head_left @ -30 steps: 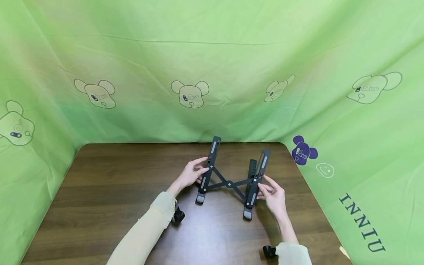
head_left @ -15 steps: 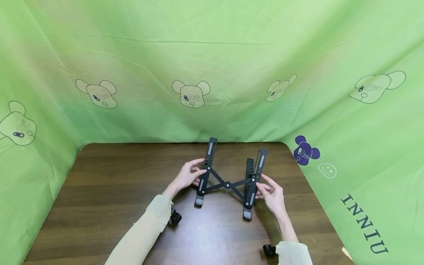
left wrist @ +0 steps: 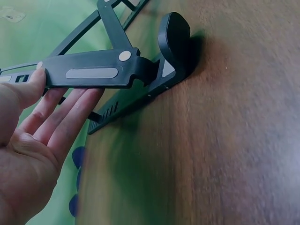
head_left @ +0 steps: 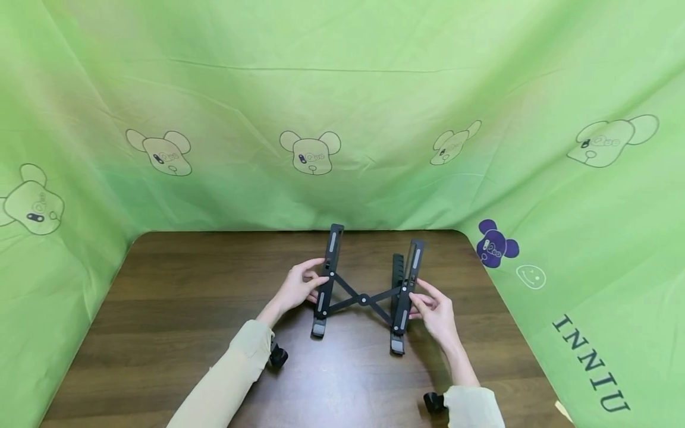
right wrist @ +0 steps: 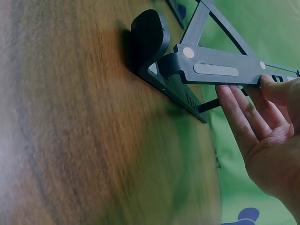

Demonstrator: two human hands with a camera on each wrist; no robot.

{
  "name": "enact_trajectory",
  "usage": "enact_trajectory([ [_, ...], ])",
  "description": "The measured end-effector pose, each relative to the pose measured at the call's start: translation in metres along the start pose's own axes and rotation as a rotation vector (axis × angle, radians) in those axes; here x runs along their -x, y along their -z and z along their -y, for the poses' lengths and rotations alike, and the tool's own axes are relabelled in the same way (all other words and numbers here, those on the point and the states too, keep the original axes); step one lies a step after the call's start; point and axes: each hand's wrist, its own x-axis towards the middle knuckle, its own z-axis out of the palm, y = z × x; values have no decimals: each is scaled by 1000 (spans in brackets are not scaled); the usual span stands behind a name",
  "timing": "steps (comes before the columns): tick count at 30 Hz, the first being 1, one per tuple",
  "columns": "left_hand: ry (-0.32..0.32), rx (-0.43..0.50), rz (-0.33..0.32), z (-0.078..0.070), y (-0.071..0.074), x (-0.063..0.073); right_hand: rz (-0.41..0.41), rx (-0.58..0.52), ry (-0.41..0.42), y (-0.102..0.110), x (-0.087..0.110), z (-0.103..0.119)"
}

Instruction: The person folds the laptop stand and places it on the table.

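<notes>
A black folding laptop stand (head_left: 364, 300) stands unfolded on the table, its two long side arms joined by crossed bars with a round pivot. My left hand (head_left: 296, 288) pinches the left arm between thumb and fingers. In the left wrist view the thumb lies on top of that arm (left wrist: 91, 70) and the fingers reach beneath it. The right arm (right wrist: 215, 68) is held the same way by my right hand (head_left: 439, 312). Under each arm a slotted base rail with a curled front lip (right wrist: 150, 35) rests against the wood.
The brown wooden table (head_left: 187, 309) runs back to a green cloth backdrop (head_left: 374, 89) printed with bear heads, which also hangs at both sides. Black wrist cameras (head_left: 434, 402) sit by the cuffs.
The stand has shifted slightly left and its left arm has come a little nearer the front. Both hands have moved along with it, keeping their hold.
</notes>
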Motion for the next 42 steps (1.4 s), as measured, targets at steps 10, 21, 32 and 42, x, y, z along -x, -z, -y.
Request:
enact_trajectory([
  [10,-33,6,-30,2,10,7,2,1,8,-9,-9,9],
  [21,-66,2,-40,1,16,11,-7,41,19,-18,-15,13],
  [32,-66,4,-62,3,19,15,-5,74,13,-24,-17,13],
  [42,-59,42,-98,7,22,21,18,97,30,-31,-23,9],
])
